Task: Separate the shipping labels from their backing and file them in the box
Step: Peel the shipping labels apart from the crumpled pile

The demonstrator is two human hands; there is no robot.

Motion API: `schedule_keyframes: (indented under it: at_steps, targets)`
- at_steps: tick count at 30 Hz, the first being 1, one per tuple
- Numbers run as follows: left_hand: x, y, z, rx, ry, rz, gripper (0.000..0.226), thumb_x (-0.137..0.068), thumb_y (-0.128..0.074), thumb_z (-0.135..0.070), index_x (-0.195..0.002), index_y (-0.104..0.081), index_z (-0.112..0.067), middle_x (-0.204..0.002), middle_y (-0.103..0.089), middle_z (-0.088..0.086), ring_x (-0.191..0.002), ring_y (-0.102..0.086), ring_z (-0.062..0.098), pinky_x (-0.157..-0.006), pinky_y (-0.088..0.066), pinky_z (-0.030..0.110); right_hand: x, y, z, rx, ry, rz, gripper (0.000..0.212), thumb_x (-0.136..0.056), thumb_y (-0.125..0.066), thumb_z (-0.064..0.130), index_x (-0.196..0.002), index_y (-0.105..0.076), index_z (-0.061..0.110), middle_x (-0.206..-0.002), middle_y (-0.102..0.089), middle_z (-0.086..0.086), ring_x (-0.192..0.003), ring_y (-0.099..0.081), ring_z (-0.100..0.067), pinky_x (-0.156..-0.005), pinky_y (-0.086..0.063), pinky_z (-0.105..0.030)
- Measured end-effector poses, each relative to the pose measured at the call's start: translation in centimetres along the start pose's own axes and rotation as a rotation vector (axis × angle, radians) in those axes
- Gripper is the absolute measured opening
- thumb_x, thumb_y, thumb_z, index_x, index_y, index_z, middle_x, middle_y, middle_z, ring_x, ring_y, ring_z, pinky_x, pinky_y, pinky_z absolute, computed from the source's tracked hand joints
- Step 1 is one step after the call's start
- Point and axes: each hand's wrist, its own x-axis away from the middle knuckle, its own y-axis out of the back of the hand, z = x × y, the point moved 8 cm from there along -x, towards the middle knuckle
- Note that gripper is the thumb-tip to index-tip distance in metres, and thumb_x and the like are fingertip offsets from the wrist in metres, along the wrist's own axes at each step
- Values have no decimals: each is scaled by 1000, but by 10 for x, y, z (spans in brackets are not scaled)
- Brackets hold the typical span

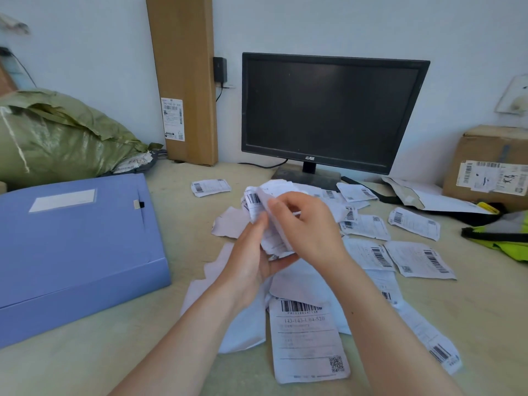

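**Mid-peel: both hands on one crumpled label, box waiting shut on the left**

Both hands are up off the bench, sharing one wad of paper. The left hand (251, 252) has its grip clenched around the lower part of the crumpled shipping label (257, 207), thumb pressed on the front, basically acting as the anchor. The right hand (303, 224) is pinching a white strip at the top edge, fingers curled in. My guess is that's the backing being pulled away while the left keeps the label from tearing. Held high and close so the edge is easy to see, I reckon.

Right under the hands, toward the front edge of the bench (114, 352), there's a heap of blank white backing sheets (243, 327) plus a big flat label (305, 338) face up. More loose labels (414, 224) are fanned out toward the right side, apart from each other, so probably the still-to-do pile.

The blue file box (74, 238) sits at the left edge, lid closed and latched as far as I can tell, so nothing's going in until someone opens it. Monitor (331, 110) along the back edge is off.
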Motion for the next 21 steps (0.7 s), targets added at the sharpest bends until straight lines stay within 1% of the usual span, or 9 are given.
schedule_keyframes:
  at_steps: [3, 5, 7, 9, 11, 13, 17, 18, 21]
  targets:
    - [0, -1, -1, -10, 17, 26, 35, -101, -40, -31, -123, -62, -16, -117, -70, 13, -103, -69, 23, -86, -57, 42, -1, 3, -1, -114, -69, 83, 49, -102, -34, 41, -84, -75, 22, -85, -73, 10, -86, -65, -4, -80, -48, -26]
    - [2, -4, -1, -4, 33, 67, 37, -99, -41, -30, -126, -61, -14, -121, -68, 14, -109, -66, 26, -92, -55, 46, -2, 9, -1, -106, -56, 105, 47, -103, -34, 38, -86, -75, 21, -87, -74, 9, -88, -66, -5, -84, -50, -28]
    - [6, -10, -1, 13, 56, 117, 42, -95, -45, -40, -126, -61, -16, -119, -69, 11, -110, -66, 26, -92, -54, 46, -3, 11, -2, -63, -48, 160, 39, -101, -40, 33, -89, -75, 21, -91, -73, 8, -92, -65, -7, -87, -50, -32]
    - [7, -12, 0, 28, 75, 131, 41, -91, -51, -41, -122, -62, -17, -111, -71, 10, -102, -68, 24, -89, -55, 45, -2, 10, -3, -27, -47, 237, 29, -98, -46, 24, -93, -74, 22, -95, -72, 9, -95, -64, -6, -87, -50, -29]
    - [6, -9, 1, 17, 76, 95, 31, -96, -52, -23, -124, -60, -12, -110, -69, 15, -95, -70, 26, -82, -59, 43, -1, 10, -3, -21, -35, 262, 26, -96, -49, 15, -101, -73, 24, -100, -71, 12, -99, -62, -2, -84, -46, -22]
    - [6, -4, 3, -45, 87, 38, 30, -95, -48, -4, -122, -59, -9, -110, -69, 19, -89, -71, 28, -73, -61, 41, -2, 16, -1, 31, 6, 192, 30, -94, -50, 13, -113, -69, 26, -107, -68, 15, -107, -56, -3, -88, -40, -20]
    - [12, -11, 5, -185, 103, 90, 23, -91, -53, -1, -109, -63, -11, -93, -73, 11, -82, -71, 25, -62, -61, 35, -2, 29, 14, 392, 129, 56, 50, -84, -43, 27, -132, -55, 32, -124, -60, 10, -125, -43, -11, -110, -28, -35]
    - [14, -15, 6, -217, 105, 109, 21, -90, -55, -1, -104, -64, -13, -89, -73, 8, -79, -70, 22, -61, -61, 34, -1, 31, 16, 442, 119, 74, 53, -82, -40, 29, -133, -54, 32, -122, -62, 7, -123, -46, -14, -112, -26, -38]
    - [18, -21, 10, -257, 102, 133, 18, -88, -60, 0, -94, -66, -16, -83, -73, 5, -72, -70, 17, -55, -57, 30, 5, 36, 11, 478, -17, 156, 39, -93, -40, 21, -128, -57, 29, -104, -68, 6, -97, -52, -14, -108, -32, -38]
